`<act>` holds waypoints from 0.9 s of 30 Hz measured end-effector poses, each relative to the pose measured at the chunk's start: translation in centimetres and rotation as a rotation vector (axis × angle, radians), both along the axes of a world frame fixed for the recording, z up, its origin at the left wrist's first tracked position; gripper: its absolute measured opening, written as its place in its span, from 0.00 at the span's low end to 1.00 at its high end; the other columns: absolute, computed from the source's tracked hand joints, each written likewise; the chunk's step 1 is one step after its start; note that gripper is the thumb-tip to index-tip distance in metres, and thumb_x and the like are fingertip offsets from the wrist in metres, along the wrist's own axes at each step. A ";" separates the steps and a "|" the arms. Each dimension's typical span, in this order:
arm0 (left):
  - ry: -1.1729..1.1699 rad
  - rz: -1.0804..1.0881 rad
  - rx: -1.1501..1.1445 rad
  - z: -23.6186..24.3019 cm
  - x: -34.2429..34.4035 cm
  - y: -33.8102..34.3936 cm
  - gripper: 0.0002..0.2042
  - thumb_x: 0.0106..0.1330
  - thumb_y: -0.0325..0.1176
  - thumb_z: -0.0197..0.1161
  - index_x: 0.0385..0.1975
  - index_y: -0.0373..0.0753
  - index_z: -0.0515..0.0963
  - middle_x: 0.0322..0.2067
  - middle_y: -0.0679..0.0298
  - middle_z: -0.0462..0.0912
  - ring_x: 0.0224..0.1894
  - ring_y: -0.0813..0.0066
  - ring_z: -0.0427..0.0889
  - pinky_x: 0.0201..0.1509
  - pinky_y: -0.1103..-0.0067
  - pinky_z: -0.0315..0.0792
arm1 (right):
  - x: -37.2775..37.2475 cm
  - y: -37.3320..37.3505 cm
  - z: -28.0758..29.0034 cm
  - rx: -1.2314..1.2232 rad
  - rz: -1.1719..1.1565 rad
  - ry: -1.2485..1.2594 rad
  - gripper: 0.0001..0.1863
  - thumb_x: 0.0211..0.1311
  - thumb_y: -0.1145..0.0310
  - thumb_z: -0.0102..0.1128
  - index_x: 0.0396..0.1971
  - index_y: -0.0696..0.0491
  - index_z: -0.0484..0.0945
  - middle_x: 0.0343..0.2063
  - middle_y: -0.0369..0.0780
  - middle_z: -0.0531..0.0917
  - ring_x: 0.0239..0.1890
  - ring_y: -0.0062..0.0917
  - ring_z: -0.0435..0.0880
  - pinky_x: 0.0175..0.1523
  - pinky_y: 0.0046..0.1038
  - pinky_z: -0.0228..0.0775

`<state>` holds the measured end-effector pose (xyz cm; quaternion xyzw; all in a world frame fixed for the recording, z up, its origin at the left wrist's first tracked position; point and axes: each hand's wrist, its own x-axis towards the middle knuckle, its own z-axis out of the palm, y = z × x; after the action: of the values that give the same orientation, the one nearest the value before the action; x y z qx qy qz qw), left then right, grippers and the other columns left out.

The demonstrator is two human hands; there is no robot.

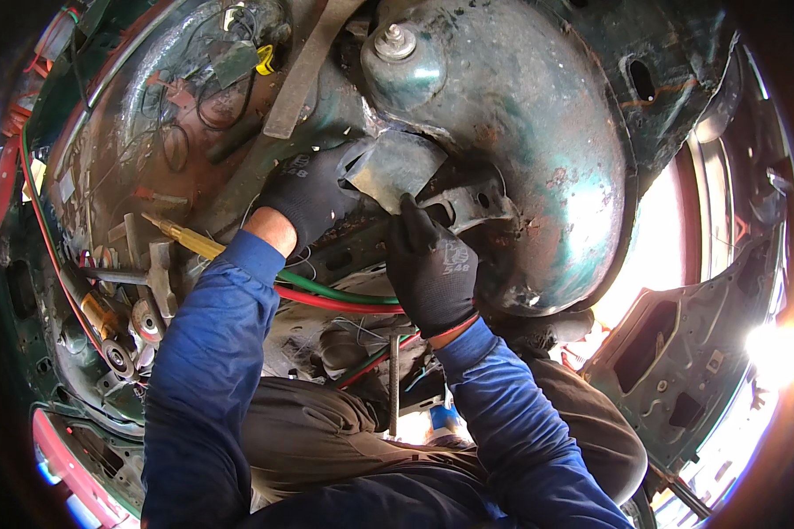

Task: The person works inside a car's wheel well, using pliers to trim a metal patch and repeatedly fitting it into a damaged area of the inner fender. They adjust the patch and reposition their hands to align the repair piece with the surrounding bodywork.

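Note:
Both hands wear black work gloves. My left hand (313, 196) is closed on the left edge of a grey metal sheet piece (399, 167), its fingertips partly hidden. My right hand (434, 275) pinches the lower corner of the same piece. The piece lies against the green-and-rust car body, by the foot of a big rounded wheel housing (547, 167). Just right of it sits a metal bracket (481, 204) with holes.
A hammer (161, 278), a yellow-handled tool (183, 236) and an angle grinder (106, 317) lie at left. Red and green hoses (344, 301) pass under my arms. A flat metal bar (309, 70) slants above. A green panel (679, 353) stands at right.

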<state>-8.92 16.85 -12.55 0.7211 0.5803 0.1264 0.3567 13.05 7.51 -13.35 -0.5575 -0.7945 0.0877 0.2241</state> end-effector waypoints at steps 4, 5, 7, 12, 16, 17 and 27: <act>0.020 0.000 -0.003 0.3 -0.1 -0.1 0.32 0.65 0.39 0.74 0.73 0.53 0.79 0.59 0.49 0.88 0.57 0.44 0.88 0.64 0.58 0.82 | -0.1 0.2 -0.1 0.054 0.012 0.039 0.26 0.67 0.65 0.70 0.63 0.53 0.77 0.39 0.41 0.88 0.34 0.35 0.90 0.34 0.40 0.81; 0.044 -0.003 -0.002 0.6 0.0 -0.1 0.32 0.65 0.39 0.74 0.73 0.53 0.79 0.59 0.49 0.88 0.57 0.44 0.88 0.64 0.58 0.82 | -0.1 0.2 -0.2 0.047 0.005 0.052 0.26 0.67 0.65 0.70 0.63 0.53 0.77 0.38 0.41 0.88 0.33 0.36 0.90 0.34 0.40 0.81; -0.016 0.010 0.000 0.1 0.0 -0.2 0.32 0.66 0.39 0.73 0.73 0.52 0.79 0.59 0.49 0.88 0.57 0.43 0.88 0.64 0.58 0.82 | -0.2 0.2 -0.2 0.023 -0.008 0.077 0.26 0.67 0.66 0.70 0.63 0.54 0.77 0.36 0.42 0.88 0.33 0.37 0.90 0.34 0.41 0.81; -0.016 0.027 -0.001 1.0 0.6 -0.5 0.32 0.68 0.28 0.74 0.74 0.37 0.74 0.57 0.52 0.90 0.53 0.65 0.90 0.63 0.69 0.80 | -0.2 0.1 0.6 -0.044 -0.040 0.001 0.15 0.64 0.69 0.70 0.50 0.53 0.88 0.49 0.41 0.89 0.36 0.33 0.93 0.37 0.36 0.85; -0.040 0.048 -0.054 1.4 0.6 -0.7 0.29 0.68 0.28 0.74 0.69 0.36 0.77 0.56 0.52 0.90 0.55 0.65 0.90 0.64 0.69 0.80 | -0.4 0.3 1.0 -0.076 -0.029 -0.011 0.16 0.64 0.70 0.70 0.52 0.54 0.87 0.48 0.41 0.89 0.35 0.34 0.93 0.37 0.36 0.85; -0.021 0.035 -0.069 1.8 0.6 -0.8 0.27 0.68 0.28 0.74 0.68 0.36 0.77 0.56 0.52 0.90 0.56 0.65 0.89 0.64 0.69 0.80 | -0.4 0.4 1.1 -0.069 -0.035 0.003 0.16 0.65 0.70 0.70 0.53 0.54 0.87 0.46 0.41 0.89 0.35 0.34 0.92 0.37 0.36 0.85; 0.074 0.044 -0.028 2.4 1.0 -1.0 0.30 0.66 0.31 0.75 0.70 0.37 0.78 0.58 0.49 0.89 0.58 0.56 0.90 0.66 0.66 0.79 | -0.2 0.2 1.2 -0.091 -0.056 0.101 0.16 0.64 0.70 0.71 0.52 0.54 0.87 0.47 0.42 0.90 0.35 0.35 0.92 0.37 0.36 0.85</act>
<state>-7.93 15.87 -10.17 0.7073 0.6104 0.0993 0.3425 12.81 7.75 -12.15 -0.5842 -0.7614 0.1452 0.2406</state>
